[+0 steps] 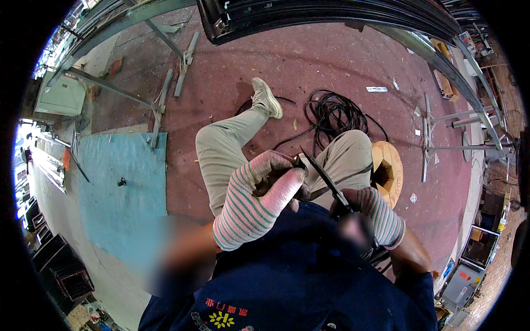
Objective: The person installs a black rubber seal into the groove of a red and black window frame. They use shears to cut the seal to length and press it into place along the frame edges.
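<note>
Both my hands wear pale pink knit gloves with green stripes. My left hand (265, 193) is closed in front of my body, with thumb and fingers pinched around a small dark piece (302, 161) that is mostly hidden. My right hand (372, 212) is wrapped round the lower end of a long, flat, dark blade-like tool (329, 179). The tool slants up and left, its tip beside the left fingertips. A thin dark strip (353, 175) crosses behind the tool over my right thigh; I cannot tell where its ends are held.
A tangled black cable coil (337, 116) lies on the red floor ahead. Against my right leg is a round wooden spool (398, 175). A blue mat (121, 187) covers floor at left. Metal stands (157, 105) (426, 138) rise on both sides, and a dark frame (331, 22) spans the far side.
</note>
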Available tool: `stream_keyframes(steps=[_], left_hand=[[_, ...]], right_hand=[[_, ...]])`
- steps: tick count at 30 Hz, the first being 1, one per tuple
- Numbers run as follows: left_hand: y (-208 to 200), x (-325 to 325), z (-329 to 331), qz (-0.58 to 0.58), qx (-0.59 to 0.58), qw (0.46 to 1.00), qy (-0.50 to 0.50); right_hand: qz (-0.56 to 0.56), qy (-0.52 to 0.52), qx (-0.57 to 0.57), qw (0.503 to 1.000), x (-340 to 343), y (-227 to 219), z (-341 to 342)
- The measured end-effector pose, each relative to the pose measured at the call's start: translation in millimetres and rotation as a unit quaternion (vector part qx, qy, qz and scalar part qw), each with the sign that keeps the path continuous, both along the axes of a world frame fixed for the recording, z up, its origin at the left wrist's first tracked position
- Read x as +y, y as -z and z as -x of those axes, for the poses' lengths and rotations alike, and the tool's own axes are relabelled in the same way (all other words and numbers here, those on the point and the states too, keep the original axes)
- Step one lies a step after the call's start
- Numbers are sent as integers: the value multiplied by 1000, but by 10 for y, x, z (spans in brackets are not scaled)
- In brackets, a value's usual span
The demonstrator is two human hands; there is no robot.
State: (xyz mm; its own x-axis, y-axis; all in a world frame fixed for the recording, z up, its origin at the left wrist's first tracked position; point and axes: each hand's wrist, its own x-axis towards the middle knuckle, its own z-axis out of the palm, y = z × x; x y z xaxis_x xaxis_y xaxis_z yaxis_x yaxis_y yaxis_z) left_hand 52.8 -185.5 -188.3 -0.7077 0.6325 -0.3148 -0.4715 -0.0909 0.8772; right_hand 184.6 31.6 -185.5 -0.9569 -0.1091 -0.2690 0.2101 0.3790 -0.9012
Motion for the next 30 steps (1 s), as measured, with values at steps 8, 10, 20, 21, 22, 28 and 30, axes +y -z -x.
stream_keyframes(steps=[8,10,20,21,22,28,30], left_hand=[[-29,38,-8,20,12,1000,-11],[-33,40,-3,18,18,1000,-6],[-18,23,17,20,7,1000,1],[3,23,15,25,7,1000,2],[14,23,13,29,7,1000,2],[-46,19,26,38,-10,999,10],[-66,6,43,38,-8,999,21]], right_hand=[[-70,-21,-65,995,-39,-79,36],[-78,-25,-39,996,-33,-42,17],[-75,-7,-42,996,-77,-15,-4],[-70,-5,-46,996,-78,-5,-10],[-64,-4,-60,996,-80,-10,-9],[-77,-10,-48,996,-108,29,-7],[-75,-11,-36,997,-112,53,-23]])
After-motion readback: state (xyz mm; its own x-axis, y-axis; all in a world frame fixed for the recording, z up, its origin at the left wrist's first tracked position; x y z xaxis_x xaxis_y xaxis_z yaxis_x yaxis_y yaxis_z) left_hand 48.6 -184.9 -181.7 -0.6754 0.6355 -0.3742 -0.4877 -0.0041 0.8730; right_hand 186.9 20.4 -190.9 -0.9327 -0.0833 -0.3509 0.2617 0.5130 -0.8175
